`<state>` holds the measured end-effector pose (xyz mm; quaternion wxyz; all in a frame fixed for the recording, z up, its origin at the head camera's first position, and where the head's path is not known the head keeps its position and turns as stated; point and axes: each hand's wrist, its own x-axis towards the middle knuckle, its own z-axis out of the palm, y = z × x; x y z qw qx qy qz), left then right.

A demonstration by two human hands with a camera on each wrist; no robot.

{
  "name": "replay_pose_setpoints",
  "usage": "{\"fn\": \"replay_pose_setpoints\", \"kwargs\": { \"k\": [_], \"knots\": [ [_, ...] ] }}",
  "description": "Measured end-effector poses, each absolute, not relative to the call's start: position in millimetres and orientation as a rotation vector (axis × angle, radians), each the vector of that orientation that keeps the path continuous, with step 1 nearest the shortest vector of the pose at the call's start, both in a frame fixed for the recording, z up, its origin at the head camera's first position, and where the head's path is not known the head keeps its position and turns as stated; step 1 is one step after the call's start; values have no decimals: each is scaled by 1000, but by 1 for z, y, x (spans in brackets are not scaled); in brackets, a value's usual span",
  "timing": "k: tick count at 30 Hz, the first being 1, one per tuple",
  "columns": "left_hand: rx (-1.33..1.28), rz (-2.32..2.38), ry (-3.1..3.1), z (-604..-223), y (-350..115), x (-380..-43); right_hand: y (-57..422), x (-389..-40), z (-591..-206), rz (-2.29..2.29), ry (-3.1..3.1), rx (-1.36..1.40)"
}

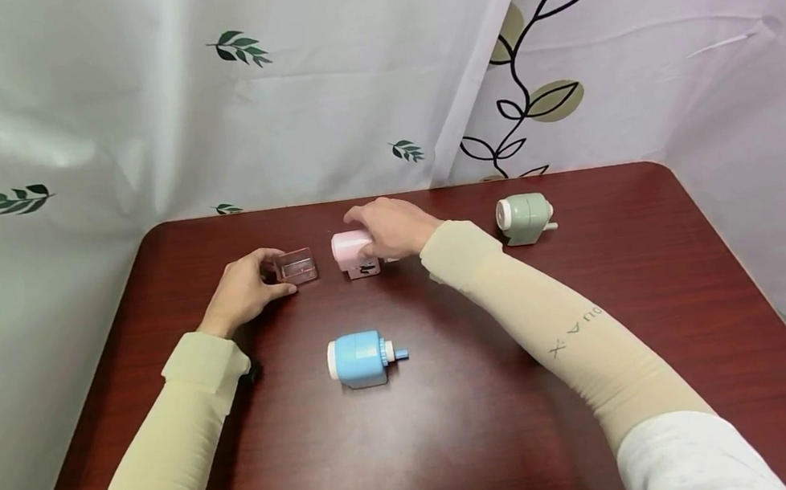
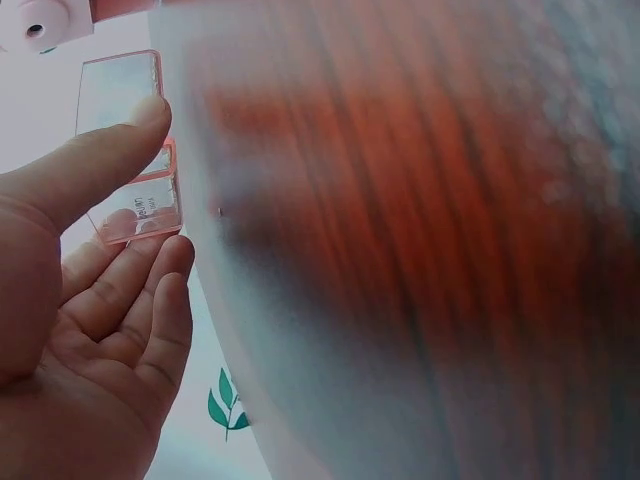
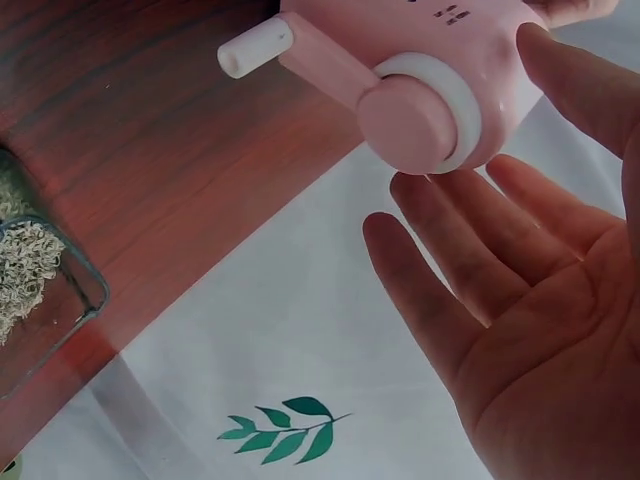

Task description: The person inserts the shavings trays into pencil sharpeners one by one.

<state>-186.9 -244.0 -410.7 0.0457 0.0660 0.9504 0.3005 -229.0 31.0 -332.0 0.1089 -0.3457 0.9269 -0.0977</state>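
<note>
I'd firm up the right fingers [image 3: 425, 297] loosely round the pink sharpener [image 1: 348, 246], levelling the clear drawer [image 1: 302, 265] pinched between left fingers [image 2: 100, 150].

You are facing a shiny red-brown table [image 1: 459, 439]. A blue sharpener [image 1: 359, 357] is sitting on it nearest you, and a green sharpener [image 1: 527, 218] is standing toward the back right. You are not seeing whether the pink sharpener [image 1: 350, 247] and clear box [image 1: 304, 266] are touching it.
</note>
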Motion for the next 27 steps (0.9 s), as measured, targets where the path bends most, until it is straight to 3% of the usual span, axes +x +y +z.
{"fn": "replay_pose_setpoints", "kwargs": {
  "k": [27],
  "knots": [
    [292,863,2924,-410,-226,-187,35,-233,-344,-404,2707,-989]
  ]
}}
